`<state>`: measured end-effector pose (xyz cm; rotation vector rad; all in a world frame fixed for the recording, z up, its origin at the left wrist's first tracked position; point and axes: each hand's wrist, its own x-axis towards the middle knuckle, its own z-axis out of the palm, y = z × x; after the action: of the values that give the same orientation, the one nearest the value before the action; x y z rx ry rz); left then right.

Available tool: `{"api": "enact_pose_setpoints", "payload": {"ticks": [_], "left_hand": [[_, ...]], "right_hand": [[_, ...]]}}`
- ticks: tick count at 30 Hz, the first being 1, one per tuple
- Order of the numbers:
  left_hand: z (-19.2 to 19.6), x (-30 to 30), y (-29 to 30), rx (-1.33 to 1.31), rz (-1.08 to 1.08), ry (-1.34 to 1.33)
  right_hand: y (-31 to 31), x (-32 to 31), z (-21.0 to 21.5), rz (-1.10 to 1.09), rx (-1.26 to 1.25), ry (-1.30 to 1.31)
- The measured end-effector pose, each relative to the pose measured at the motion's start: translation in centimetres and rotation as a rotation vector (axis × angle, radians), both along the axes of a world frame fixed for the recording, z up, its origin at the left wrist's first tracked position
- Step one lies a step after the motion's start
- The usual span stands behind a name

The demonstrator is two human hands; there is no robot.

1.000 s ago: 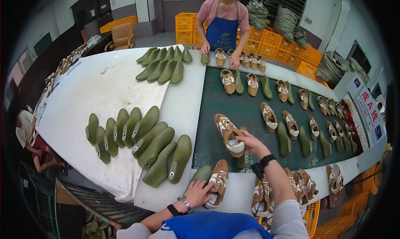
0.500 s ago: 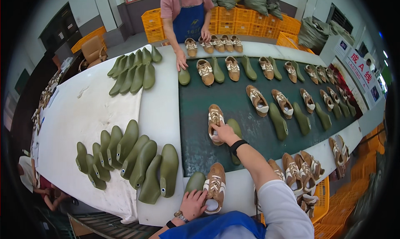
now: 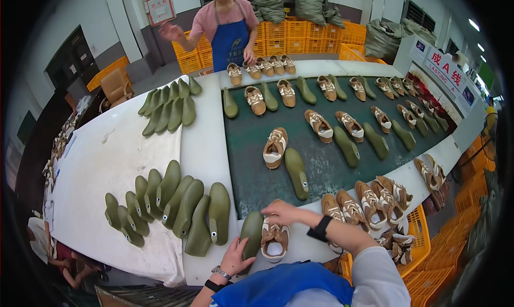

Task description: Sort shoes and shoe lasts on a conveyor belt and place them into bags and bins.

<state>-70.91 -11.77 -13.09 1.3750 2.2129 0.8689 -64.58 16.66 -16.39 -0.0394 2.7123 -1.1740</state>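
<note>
At the near table edge, my left hand [image 3: 234, 261] is closed around the lower end of an olive-green shoe last [image 3: 252, 232]. Right beside that last lies a tan-and-white lace-up sneaker [image 3: 274, 247], heel toward me. Over the sneaker's toe is my right hand [image 3: 285, 213], its fingers blurred by motion and covering the toe; whether it touches the shoe is unclear. On the dark green belt beyond, another tan sneaker [image 3: 275, 147] sits next to a green last [image 3: 296, 174].
Several lasts [image 3: 188, 208] stand on the white cloth at left. Sneakers and lasts [image 3: 347, 147] line the belt [image 3: 251, 184]. More sneakers [image 3: 370, 201] lie at right above a yellow crate [image 3: 420, 237]. Across the table stands a co-worker in a blue apron [image 3: 230, 42].
My right hand has left the sneaker on the belt and come back to the near sneaker. My left hand has shifted onto the last. The co-worker's hand has lifted off a far last.
</note>
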Motion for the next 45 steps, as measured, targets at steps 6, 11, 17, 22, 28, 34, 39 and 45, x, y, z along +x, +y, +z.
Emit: {"api": "enact_pose_setpoints", "payload": {"ticks": [6, 11, 17, 22, 28, 34, 39, 45], "left_hand": [[-4.7, 2.0, 0.3, 0.170, 0.224, -0.247], [-2.9, 1.7, 3.8, 0.123, 0.098, -0.298], [1.2, -6.5, 1.5, 0.016, 0.311, 0.678], [0.1, -7.8, 1.0, -0.449, 0.304, 0.348], [-1.9, -11.0, 6.7, -0.082, 0.447, 0.162], [-2.5, -14.6, 15.9, -0.166, 0.360, 0.311], [-6.4, -14.8, 19.1, -0.372, 0.068, 0.374], [-6.2, -14.2, 20.0, -0.292, 0.100, 0.197]], "right_hand": [[-7.4, 6.8, -0.5, -0.234, 0.443, 0.136], [-8.1, 8.1, 2.2, -0.436, 0.604, -0.036], [-9.6, 10.2, 4.0, -0.420, 0.357, 0.258], [-10.2, 11.0, 7.0, -0.373, 0.209, 0.322], [-8.8, 15.0, 10.2, -0.558, 0.142, 0.241], [-8.8, 18.6, 8.2, -0.708, 0.201, 0.168], [-9.6, 18.9, 6.8, -0.663, 0.204, 0.083], [-8.9, 18.1, 7.6, -0.658, 0.227, 0.208]]}}
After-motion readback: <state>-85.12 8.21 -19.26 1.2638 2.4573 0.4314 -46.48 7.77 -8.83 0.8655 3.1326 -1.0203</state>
